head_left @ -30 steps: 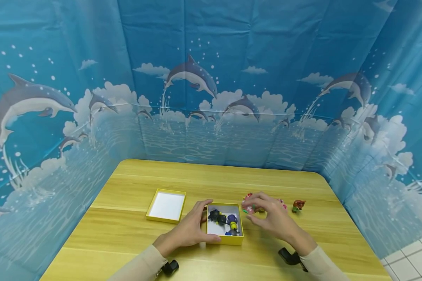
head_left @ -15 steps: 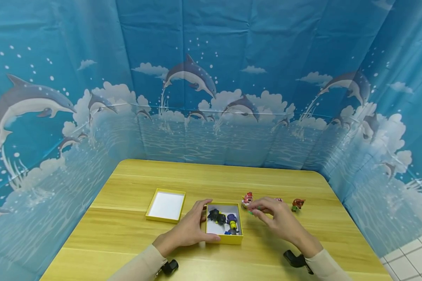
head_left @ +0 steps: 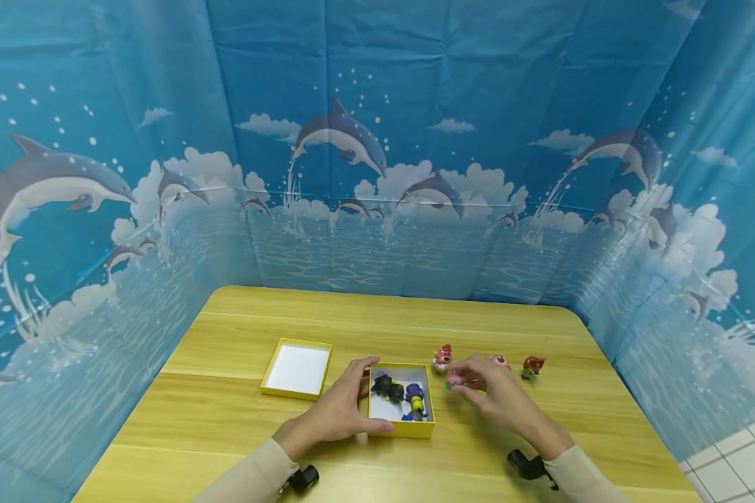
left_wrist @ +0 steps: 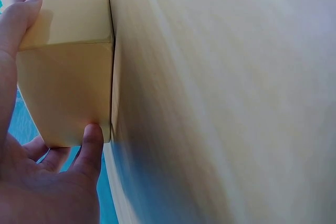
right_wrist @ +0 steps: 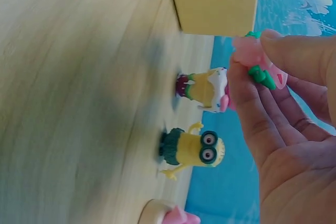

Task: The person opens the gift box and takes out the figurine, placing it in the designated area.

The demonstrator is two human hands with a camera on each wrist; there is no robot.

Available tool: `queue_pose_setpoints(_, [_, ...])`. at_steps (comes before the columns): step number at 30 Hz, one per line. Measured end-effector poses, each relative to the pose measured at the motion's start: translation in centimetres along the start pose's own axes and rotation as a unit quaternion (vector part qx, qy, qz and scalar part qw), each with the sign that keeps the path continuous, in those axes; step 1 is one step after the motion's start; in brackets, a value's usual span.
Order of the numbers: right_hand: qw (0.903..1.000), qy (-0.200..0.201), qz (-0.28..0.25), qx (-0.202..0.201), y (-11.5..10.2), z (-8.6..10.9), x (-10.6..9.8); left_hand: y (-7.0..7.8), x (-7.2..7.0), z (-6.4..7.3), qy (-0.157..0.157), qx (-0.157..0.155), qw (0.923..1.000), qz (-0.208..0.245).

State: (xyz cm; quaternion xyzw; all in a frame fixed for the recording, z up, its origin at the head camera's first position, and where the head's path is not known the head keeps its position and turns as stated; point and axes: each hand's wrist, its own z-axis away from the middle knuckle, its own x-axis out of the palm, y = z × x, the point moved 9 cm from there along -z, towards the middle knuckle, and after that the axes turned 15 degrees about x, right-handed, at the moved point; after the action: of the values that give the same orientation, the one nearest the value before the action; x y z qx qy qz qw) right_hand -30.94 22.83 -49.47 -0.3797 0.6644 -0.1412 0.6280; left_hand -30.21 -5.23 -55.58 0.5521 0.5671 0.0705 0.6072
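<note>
My left hand [head_left: 340, 409] grips the yellow box [head_left: 403, 429] by its left side, thumb on the front wall and fingers around behind. Inside the box lie several small toy figurines, among them a black one [head_left: 383, 385] and a purple-and-yellow one [head_left: 415, 396]. Just right of the box, my right hand [head_left: 495, 395] pinches a pink figurine with green parts [right_wrist: 247, 52] between thumb and fingers. The right wrist view shows it above the table, its middle partly covered by the thumb.
A yellow-rimmed lid [head_left: 297, 368], white inside, lies left of the box. Beyond my right hand stand a red-topped pink figurine [head_left: 442, 358], another pink one [head_left: 500, 360] and a brown one [head_left: 533, 366]. A yellow goggled figurine [right_wrist: 190, 148] shows in the right wrist view.
My right hand has shifted slightly right, uncovering the red-topped figurine. More of the pinched pink figurine shows between its fingers now. The left hand and the box stay put.
</note>
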Motion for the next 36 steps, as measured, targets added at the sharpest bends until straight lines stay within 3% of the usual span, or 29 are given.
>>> queue_pose_setpoints(6, [0.9989,-0.038,-0.022,0.017,0.8,-0.4,1.0,0.0,0.0,0.0,-0.001,-0.001,1.0,0.001])
queue_pose_setpoints(14, [0.996,-0.083,-0.011,0.029,1.4,-1.0,2.4,0.0,0.0,0.0,0.0,0.003,1.0,0.002])
queue_pose_setpoints(36, [0.9933,-0.109,0.016,0.035,2.2,-1.4,3.8,-0.2,0.2,0.0,0.001,0.001,1.0,0.009])
